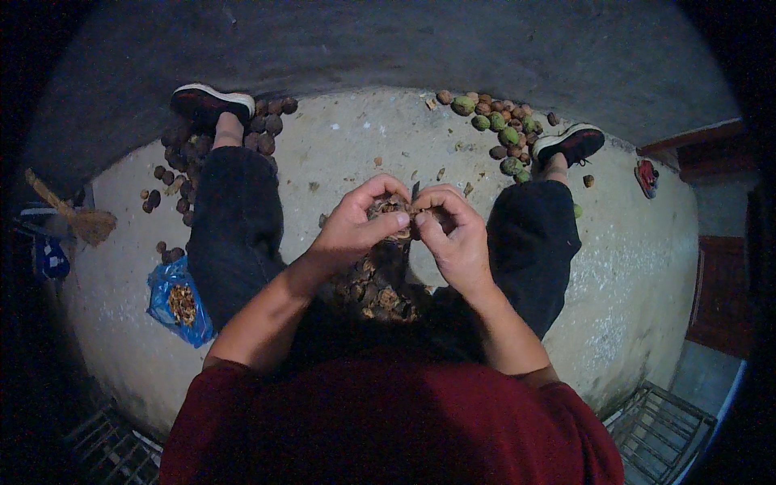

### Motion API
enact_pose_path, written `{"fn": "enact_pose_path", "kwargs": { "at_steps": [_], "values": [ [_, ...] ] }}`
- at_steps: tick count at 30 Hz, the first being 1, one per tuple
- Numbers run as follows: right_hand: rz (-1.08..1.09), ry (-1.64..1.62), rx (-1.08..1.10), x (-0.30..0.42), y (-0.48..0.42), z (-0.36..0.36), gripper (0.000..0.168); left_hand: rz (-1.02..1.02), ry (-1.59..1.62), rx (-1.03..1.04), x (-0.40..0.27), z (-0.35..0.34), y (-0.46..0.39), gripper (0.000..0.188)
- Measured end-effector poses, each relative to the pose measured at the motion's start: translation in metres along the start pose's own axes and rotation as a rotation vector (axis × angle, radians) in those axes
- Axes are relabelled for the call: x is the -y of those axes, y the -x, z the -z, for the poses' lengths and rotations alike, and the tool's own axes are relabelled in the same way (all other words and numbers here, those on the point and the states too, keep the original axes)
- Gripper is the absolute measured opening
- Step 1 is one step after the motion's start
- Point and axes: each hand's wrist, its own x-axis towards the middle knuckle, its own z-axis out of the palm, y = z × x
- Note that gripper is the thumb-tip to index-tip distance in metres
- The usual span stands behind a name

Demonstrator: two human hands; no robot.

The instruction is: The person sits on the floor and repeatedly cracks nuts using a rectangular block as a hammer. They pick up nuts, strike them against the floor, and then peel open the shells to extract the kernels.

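My left hand (364, 219) and my right hand (454, 233) meet fingertip to fingertip in front of me. Pinched between them is a small brown walnut piece (418, 214), mostly covered by the fingers. A narrow dark strip (415, 190), perhaps a knife blade, sticks up beside the right fingertips; its other end is hidden. Below the hands, between my legs, lies a heap of broken walnut shells (382, 294), partly in shadow. On the floor left of my leg, an open blue plastic bag (162, 303) holds light brown walnut kernels (182, 304).
Dark-husked walnuts (182, 148) are piled around my left foot. Green and brown walnuts (508, 134) lie beside my right shoe (570, 144). A broom (91, 224) is at the far left. A red shoe (647, 179) rests by the right wall. Slatted racks (658, 427) stand behind.
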Motion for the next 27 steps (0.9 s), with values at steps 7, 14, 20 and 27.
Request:
{"fn": "enact_pose_path", "kwargs": {
  "at_steps": [7,14,20,27],
  "values": [
    [-0.420,-0.368,0.118,0.009,-0.004,0.012,0.013,0.125,0.415,0.073,0.004,0.003,0.001,0.015],
    [-0.362,-0.520,0.119,0.003,-0.005,0.012,0.014,0.135,0.542,0.116,0.012,0.005,-0.002,0.023],
    [0.104,0.070,0.038,0.005,-0.002,-0.001,0.020,0.101,0.415,0.047,0.024,0.004,-0.002,0.027],
    [-0.299,-0.218,0.112,0.004,-0.002,0.006,0.015,0.144,0.445,0.044,0.026,0.002,-0.002,0.028]
  ]
}}
